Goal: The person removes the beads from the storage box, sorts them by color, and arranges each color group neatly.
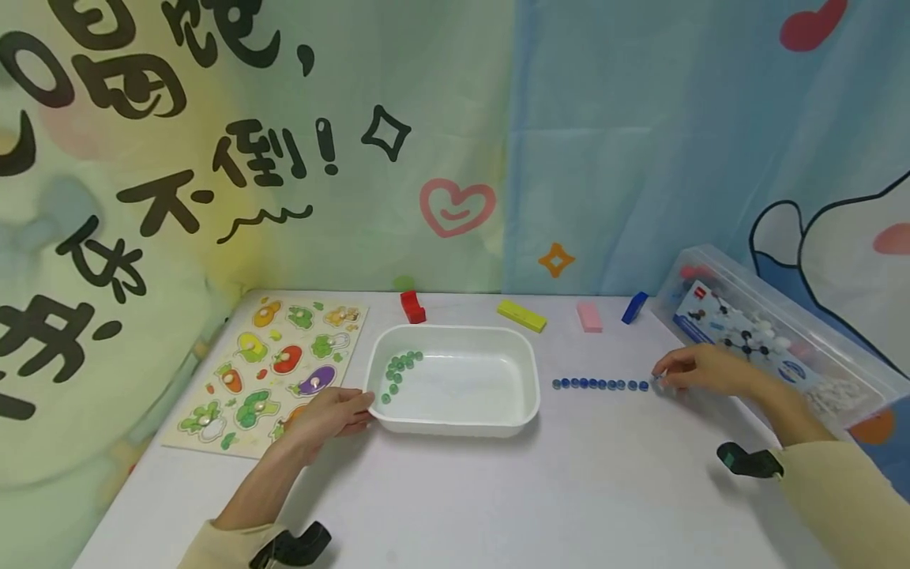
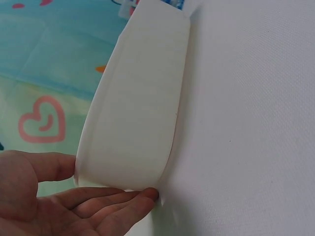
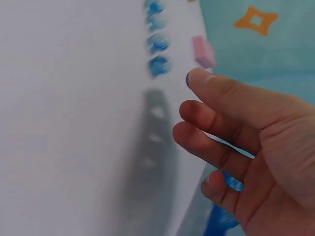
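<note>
A white plastic tub [image 1: 455, 330] stands mid-table with several green beads [image 1: 398, 367] in its left end. My left hand [image 1: 359, 411] rests against the tub's near-left corner. In the left wrist view its thumb and straight fingers [image 2: 123, 201] touch the tub's wall [image 2: 138, 98]. To the right of the tub lies a row of several blue beads [image 1: 600, 384]. My right hand [image 1: 659, 376] is at the row's right end, fingers loosely bent. A sliver of blue bead [image 3: 188, 78] shows at the index tip, just past the last beads in the row [image 3: 158, 44]. The thumb is hidden.
A wooden vegetable peg puzzle [image 1: 270, 371] lies at the left. Red [image 1: 412, 307], yellow [image 1: 521, 315], pink [image 1: 588, 316] and blue [image 1: 635, 307] blocks sit along the back edge. A clear plastic box [image 1: 768, 332] of small parts stands at the right. A printed backdrop closes the rear.
</note>
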Demonstrator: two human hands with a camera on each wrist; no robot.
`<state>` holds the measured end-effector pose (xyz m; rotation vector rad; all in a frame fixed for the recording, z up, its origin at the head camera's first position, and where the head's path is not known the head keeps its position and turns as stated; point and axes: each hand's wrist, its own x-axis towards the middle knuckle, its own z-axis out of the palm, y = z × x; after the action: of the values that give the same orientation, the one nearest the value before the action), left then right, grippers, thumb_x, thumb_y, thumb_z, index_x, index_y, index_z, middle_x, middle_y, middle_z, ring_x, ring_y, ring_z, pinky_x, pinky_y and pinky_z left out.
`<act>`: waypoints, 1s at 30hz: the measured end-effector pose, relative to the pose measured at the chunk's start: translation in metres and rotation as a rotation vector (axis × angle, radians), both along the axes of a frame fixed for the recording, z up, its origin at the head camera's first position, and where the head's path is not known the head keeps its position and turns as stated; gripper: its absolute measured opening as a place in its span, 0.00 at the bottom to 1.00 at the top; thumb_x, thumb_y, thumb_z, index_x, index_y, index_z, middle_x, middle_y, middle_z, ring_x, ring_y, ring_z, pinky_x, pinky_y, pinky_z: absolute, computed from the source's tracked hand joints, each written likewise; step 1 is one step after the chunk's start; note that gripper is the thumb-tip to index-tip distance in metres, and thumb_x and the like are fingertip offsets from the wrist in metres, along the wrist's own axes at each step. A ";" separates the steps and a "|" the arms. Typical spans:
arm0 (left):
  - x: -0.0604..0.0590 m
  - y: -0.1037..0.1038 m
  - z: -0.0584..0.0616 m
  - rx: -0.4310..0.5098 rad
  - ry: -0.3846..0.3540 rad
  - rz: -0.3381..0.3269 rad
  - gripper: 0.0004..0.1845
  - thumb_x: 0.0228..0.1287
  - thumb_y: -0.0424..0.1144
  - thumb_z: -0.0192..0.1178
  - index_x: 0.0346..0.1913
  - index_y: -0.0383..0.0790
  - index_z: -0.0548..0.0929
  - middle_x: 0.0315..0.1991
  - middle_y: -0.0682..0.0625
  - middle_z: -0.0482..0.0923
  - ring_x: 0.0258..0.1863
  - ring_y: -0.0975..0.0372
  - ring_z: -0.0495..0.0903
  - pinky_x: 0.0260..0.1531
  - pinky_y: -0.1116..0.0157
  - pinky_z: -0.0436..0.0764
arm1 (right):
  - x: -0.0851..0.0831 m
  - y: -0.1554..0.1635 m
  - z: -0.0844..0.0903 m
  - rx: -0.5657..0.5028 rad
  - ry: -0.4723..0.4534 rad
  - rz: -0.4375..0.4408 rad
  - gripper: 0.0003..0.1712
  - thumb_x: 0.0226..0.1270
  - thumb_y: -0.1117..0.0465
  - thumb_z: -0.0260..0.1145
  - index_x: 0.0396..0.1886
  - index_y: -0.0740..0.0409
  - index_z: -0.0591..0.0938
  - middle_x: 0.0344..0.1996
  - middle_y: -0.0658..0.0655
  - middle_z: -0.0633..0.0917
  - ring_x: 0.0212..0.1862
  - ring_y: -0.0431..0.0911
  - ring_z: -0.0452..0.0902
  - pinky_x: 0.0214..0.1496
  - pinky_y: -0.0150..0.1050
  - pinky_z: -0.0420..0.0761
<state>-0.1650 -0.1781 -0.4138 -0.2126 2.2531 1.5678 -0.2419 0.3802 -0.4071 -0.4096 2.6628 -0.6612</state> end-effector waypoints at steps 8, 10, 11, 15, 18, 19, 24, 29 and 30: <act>0.001 -0.002 -0.001 0.004 0.002 0.008 0.21 0.72 0.40 0.52 0.58 0.25 0.77 0.55 0.35 0.80 0.56 0.49 0.81 0.54 0.59 0.83 | 0.002 0.007 -0.021 -0.018 0.030 -0.037 0.16 0.64 0.54 0.67 0.46 0.59 0.84 0.36 0.51 0.87 0.32 0.37 0.75 0.33 0.29 0.78; 0.001 -0.001 -0.001 0.003 0.001 0.012 0.21 0.72 0.40 0.53 0.57 0.26 0.77 0.55 0.36 0.81 0.56 0.50 0.81 0.54 0.59 0.83 | 0.001 0.006 -0.023 -0.017 0.035 -0.037 0.17 0.64 0.54 0.67 0.47 0.59 0.84 0.36 0.51 0.87 0.32 0.37 0.75 0.33 0.29 0.78; 0.002 -0.001 0.000 0.001 0.000 0.014 0.21 0.72 0.40 0.53 0.57 0.26 0.77 0.54 0.36 0.81 0.56 0.50 0.81 0.54 0.59 0.83 | 0.001 0.006 -0.023 -0.017 0.039 -0.040 0.18 0.64 0.53 0.67 0.48 0.60 0.84 0.37 0.51 0.87 0.32 0.36 0.75 0.32 0.29 0.78; 0.002 -0.001 0.001 0.000 -0.003 0.019 0.21 0.72 0.41 0.53 0.57 0.26 0.77 0.54 0.36 0.81 0.55 0.50 0.82 0.54 0.59 0.83 | 0.001 0.004 -0.024 -0.021 0.049 -0.046 0.19 0.63 0.52 0.68 0.48 0.60 0.84 0.37 0.52 0.87 0.31 0.36 0.74 0.31 0.29 0.78; 0.003 -0.001 0.001 0.002 -0.005 0.021 0.21 0.72 0.41 0.53 0.57 0.26 0.77 0.55 0.36 0.81 0.56 0.50 0.81 0.54 0.59 0.83 | 0.002 0.002 -0.025 -0.031 0.049 -0.051 0.19 0.63 0.52 0.68 0.48 0.60 0.84 0.38 0.53 0.87 0.31 0.37 0.74 0.31 0.29 0.78; 0.003 0.000 0.002 0.003 -0.005 0.021 0.21 0.72 0.41 0.53 0.57 0.26 0.77 0.55 0.36 0.81 0.56 0.49 0.81 0.54 0.59 0.83 | 0.002 0.002 -0.025 -0.032 0.048 -0.054 0.19 0.63 0.52 0.68 0.48 0.60 0.84 0.39 0.54 0.87 0.31 0.37 0.74 0.32 0.29 0.79; 0.003 0.000 0.002 0.004 -0.005 0.022 0.21 0.72 0.41 0.53 0.58 0.26 0.77 0.54 0.36 0.81 0.56 0.50 0.81 0.55 0.59 0.83 | 0.004 0.001 -0.025 -0.031 0.031 -0.063 0.18 0.64 0.53 0.67 0.48 0.60 0.84 0.39 0.54 0.87 0.32 0.38 0.74 0.33 0.28 0.79; 0.003 0.001 0.003 -0.003 -0.007 0.023 0.22 0.72 0.41 0.53 0.59 0.25 0.76 0.55 0.35 0.81 0.56 0.49 0.81 0.55 0.59 0.83 | 0.006 0.001 -0.026 -0.031 0.034 -0.051 0.18 0.65 0.54 0.67 0.49 0.61 0.84 0.39 0.54 0.87 0.32 0.38 0.74 0.32 0.29 0.78; 0.003 0.001 0.003 -0.005 -0.007 0.023 0.22 0.72 0.41 0.53 0.59 0.25 0.76 0.55 0.35 0.81 0.56 0.49 0.81 0.55 0.59 0.83 | 0.007 0.001 -0.026 -0.031 0.033 -0.054 0.18 0.65 0.54 0.67 0.49 0.61 0.84 0.39 0.54 0.87 0.32 0.38 0.74 0.32 0.29 0.78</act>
<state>-0.1619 -0.1770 -0.4108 -0.2459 2.2572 1.5706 -0.2353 0.3813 -0.4329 -0.3612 2.7064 -0.7190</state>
